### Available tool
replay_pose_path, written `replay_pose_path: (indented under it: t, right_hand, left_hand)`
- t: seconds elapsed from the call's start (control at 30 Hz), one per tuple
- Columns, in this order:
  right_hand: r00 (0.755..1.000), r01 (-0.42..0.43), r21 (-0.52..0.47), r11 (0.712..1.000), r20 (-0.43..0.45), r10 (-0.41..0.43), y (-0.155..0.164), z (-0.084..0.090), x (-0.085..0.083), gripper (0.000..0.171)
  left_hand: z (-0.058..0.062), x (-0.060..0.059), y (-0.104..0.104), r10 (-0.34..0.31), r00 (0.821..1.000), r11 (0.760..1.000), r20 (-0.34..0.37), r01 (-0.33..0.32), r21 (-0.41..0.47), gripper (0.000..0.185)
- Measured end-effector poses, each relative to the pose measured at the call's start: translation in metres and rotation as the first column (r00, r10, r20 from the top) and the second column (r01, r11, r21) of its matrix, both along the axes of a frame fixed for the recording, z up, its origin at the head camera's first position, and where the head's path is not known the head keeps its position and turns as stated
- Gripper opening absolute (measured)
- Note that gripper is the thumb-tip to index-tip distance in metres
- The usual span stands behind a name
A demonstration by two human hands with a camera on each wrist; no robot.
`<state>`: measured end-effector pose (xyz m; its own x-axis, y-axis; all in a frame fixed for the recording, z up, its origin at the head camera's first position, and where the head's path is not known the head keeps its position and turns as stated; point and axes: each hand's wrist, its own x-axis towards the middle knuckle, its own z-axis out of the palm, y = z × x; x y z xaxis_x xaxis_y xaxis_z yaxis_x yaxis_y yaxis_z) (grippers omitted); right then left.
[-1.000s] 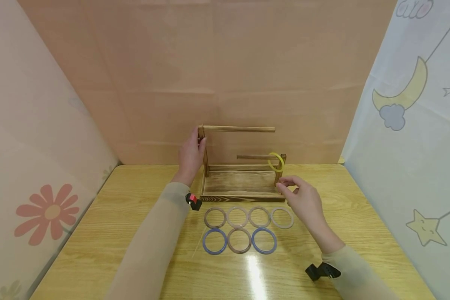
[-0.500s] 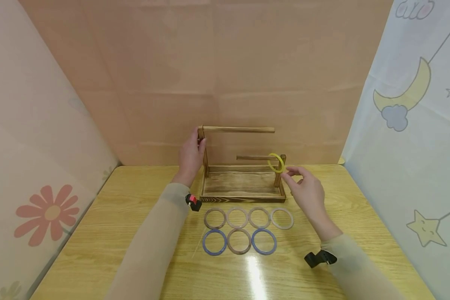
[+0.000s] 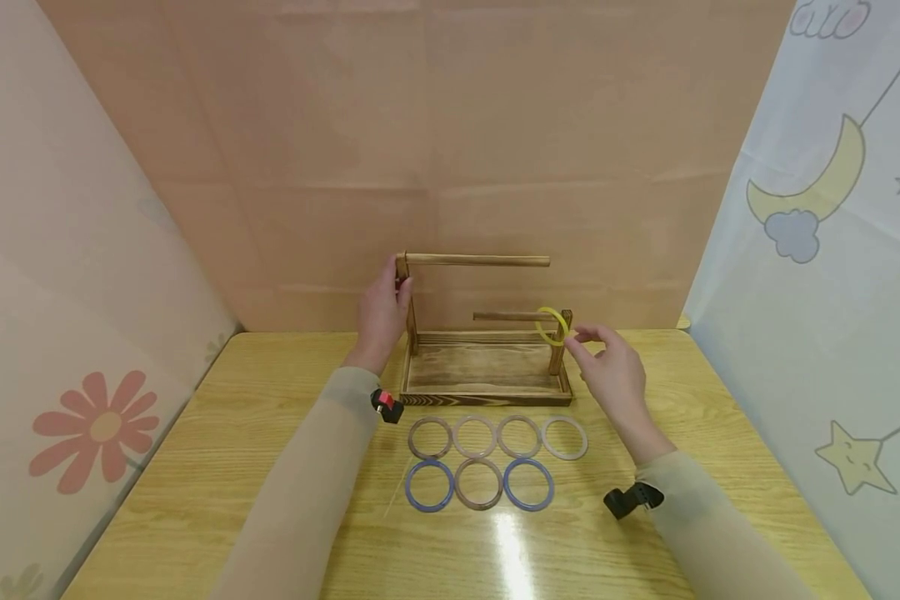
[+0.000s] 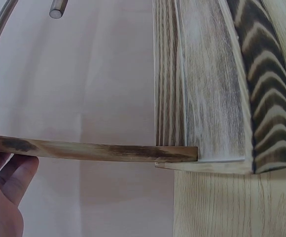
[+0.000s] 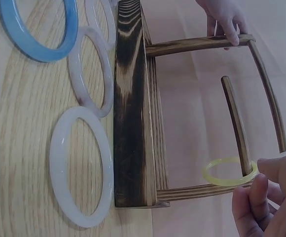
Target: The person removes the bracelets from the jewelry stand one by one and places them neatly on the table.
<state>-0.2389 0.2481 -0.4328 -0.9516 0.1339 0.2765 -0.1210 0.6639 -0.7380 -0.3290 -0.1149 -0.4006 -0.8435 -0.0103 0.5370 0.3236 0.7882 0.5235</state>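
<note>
In the head view my left hand (image 3: 382,308) grips the top of the tall left post (image 3: 411,317) of a dark-grained wooden bracelet rack (image 3: 487,399). The left wrist view shows thumb and fingers on either side of that post's end (image 4: 17,144). A yellow bangle (image 3: 542,330) encircles the rack's lower bar (image 3: 504,316), close to the short right post (image 3: 558,354). My right hand (image 3: 612,371) pinches the bangle's right edge between thumb and fingertip. From the right wrist the yellow bangle (image 5: 217,181) shows around the base of the bar, its near edge at the fingertips.
Several bangles lie in two rows before the rack, among them a white bangle (image 3: 545,439) and a blue bangle (image 3: 528,507). The rack's upper bar (image 3: 480,260) reaches right from the tall post. A pinkish backdrop (image 3: 465,150) hangs behind the table (image 3: 270,467).
My right hand has risen from beside the foot of the short post to the yellow bangle and taken its edge. The left hand stays on the tall post.
</note>
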Motion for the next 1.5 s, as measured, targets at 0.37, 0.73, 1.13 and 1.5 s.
replay_pose_path:
  t: [0.37, 0.73, 1.13, 1.5]
  right_hand:
    - [0.999, 0.022, 0.004, 1.0, 0.027, -0.022, -0.001, -0.005, -0.008, 0.043]
    - [0.999, 0.026, -0.009, 1.0, 0.025, -0.026, -0.003, -0.01, -0.015, 0.036]
    - [0.998, 0.052, -0.019, 0.998, 0.032, -0.051, -0.006, -0.008, -0.016, 0.032]
    - [0.998, 0.066, -0.003, 0.998, 0.02, -0.066, -0.007, -0.007, -0.017, 0.026]
  left_hand:
    - [0.0, 0.001, 0.0, 0.011, 1.0, 1.0, 0.015, -0.011, -0.015, 0.029]
    - [0.0, 0.0, 0.0, 0.02, 1.0, 1.0, 0.016, -0.019, -0.021, 0.032]
    - [0.0, -0.001, 0.001, 0.009, 1.0, 1.0, 0.0, -0.009, -0.022, 0.03]
    - [0.001, -0.002, 0.003, 0.013, 1.0, 1.0, 0.015, -0.013, -0.022, 0.029]
